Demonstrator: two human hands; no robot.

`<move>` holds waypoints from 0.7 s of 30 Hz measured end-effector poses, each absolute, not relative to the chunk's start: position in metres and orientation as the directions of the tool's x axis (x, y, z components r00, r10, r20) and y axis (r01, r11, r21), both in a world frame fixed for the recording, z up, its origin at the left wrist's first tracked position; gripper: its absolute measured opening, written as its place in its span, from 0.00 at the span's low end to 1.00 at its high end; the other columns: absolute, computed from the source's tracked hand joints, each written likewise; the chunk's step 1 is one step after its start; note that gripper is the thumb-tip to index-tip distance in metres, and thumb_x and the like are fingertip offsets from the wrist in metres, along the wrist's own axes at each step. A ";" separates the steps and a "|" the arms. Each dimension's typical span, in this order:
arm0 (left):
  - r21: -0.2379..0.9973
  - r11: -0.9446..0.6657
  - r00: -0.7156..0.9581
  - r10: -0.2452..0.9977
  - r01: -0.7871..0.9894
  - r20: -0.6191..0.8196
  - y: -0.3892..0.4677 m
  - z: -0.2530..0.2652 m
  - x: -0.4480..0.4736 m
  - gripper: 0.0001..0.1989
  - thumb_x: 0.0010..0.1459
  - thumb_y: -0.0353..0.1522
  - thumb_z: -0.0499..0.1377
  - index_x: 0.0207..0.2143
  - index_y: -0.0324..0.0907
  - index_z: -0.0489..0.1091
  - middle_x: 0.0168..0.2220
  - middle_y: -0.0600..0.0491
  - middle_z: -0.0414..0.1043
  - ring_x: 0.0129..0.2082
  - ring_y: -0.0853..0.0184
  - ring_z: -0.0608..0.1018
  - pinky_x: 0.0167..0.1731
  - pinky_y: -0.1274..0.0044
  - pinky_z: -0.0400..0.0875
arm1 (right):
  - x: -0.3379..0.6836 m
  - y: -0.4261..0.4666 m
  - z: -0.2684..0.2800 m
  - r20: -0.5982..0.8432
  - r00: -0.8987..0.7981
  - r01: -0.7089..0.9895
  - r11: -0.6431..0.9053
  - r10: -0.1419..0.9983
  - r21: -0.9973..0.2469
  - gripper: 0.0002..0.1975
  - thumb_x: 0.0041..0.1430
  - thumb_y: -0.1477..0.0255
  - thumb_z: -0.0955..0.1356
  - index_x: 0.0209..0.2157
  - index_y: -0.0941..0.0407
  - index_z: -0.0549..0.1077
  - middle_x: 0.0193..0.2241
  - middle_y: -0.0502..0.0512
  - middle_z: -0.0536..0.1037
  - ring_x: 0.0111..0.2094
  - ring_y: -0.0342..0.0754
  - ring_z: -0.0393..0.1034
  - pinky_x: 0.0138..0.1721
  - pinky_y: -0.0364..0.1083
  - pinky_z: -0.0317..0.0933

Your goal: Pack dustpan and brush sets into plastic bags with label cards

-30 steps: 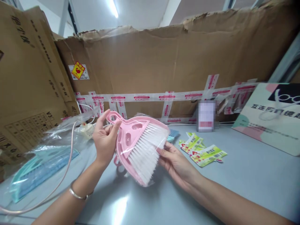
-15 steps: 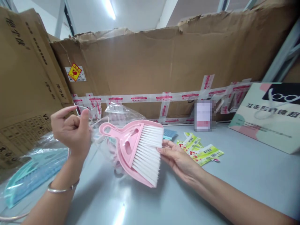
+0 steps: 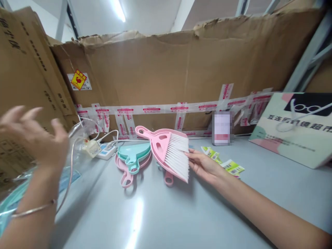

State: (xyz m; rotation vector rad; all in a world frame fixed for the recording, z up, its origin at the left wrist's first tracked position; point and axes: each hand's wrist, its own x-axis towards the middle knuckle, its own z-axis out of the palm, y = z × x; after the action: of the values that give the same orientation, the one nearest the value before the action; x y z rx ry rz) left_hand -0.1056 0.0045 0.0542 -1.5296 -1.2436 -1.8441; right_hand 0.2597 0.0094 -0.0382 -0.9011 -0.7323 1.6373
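My right hand (image 3: 207, 166) pinches the bristle edge of a pink hand brush (image 3: 159, 147) with white bristles. The brush lies nested in a pink dustpan (image 3: 155, 158), both raised above the table with their handles pointing left. My left hand (image 3: 44, 141), blurred by motion, is at the far left with its fingers spread. Beside it is a crumpled clear plastic bag (image 3: 79, 140). Between the hands, a turquoise dustpan (image 3: 135, 150) rests on another pink dustpan (image 3: 118, 163). A pink handle (image 3: 169, 179) pokes out beneath the raised set.
A power strip (image 3: 107, 151) with a plugged-in adapter (image 3: 92, 148) lies behind at left. Bagged blue-green dustpans (image 3: 15, 197) lie at lower left. Green labels (image 3: 233, 167), a phone-like screen (image 3: 221, 128) and a paper bag (image 3: 293, 138) are at right. A large carton (image 3: 155, 76) spans the back.
The clear plastic has come away from the pink brush and dustpan. My left hand has swung left and its curled fingers have spread. My right hand has shifted slightly right with the set.
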 end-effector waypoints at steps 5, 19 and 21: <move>0.802 -0.542 0.302 0.831 0.250 0.467 -0.007 0.024 0.007 0.24 0.48 0.38 0.61 0.48 0.43 0.61 0.45 0.47 0.68 0.48 0.57 0.70 0.45 0.64 0.68 | 0.253 -0.002 -0.030 -0.161 -0.256 -0.489 -0.271 0.953 -0.829 0.14 0.45 0.83 0.68 0.37 0.59 0.69 0.34 0.54 0.76 0.34 0.41 0.72 0.36 0.37 0.67; 0.571 -0.779 0.294 0.627 0.259 0.721 -0.040 0.008 0.039 0.12 0.47 0.36 0.62 0.36 0.46 0.70 0.42 0.45 0.71 0.47 0.54 0.71 0.45 0.60 0.67 | 0.235 -0.036 0.001 0.679 -0.461 0.564 0.779 0.571 -0.273 0.12 0.53 0.69 0.66 0.41 0.49 0.70 0.48 0.57 0.62 0.50 0.55 0.56 0.49 0.58 0.53; 0.429 -0.842 0.382 0.533 0.328 0.755 -0.042 0.007 0.038 0.14 0.47 0.33 0.62 0.39 0.47 0.69 0.43 0.46 0.71 0.46 0.55 0.71 0.44 0.62 0.67 | 0.231 -0.039 0.005 0.655 -0.505 0.579 0.784 0.562 -0.226 0.10 0.54 0.72 0.66 0.40 0.51 0.70 0.47 0.57 0.63 0.48 0.54 0.57 0.47 0.56 0.56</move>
State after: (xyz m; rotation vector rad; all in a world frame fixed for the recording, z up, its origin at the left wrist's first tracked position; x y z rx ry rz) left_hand 0.0375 -0.0425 0.0069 -2.7785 -0.8793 -1.6541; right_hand 0.2305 -0.0389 0.0048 -0.8417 -2.2217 -0.0289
